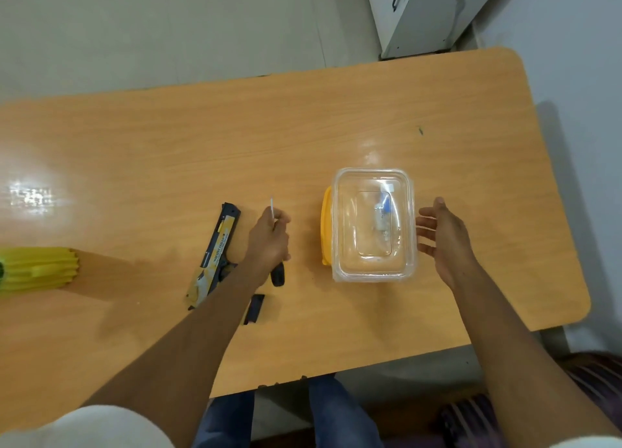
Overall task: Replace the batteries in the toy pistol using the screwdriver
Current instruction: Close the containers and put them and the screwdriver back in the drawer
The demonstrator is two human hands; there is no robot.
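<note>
Left hand (269, 237) grips screwdriver (276, 245); pistol (215, 255) beside; container (372, 225) right.

Counter (336, 117) open along far edge and left end. Near right edge, clear container (373, 225) blocks passage; toy pistol (217, 252) and black cover (254, 309) obstruct mid-counter toward the near edge.

We have one head view, high above the table (336, 117); it faces forward and down; both forearms enter from below.
</note>
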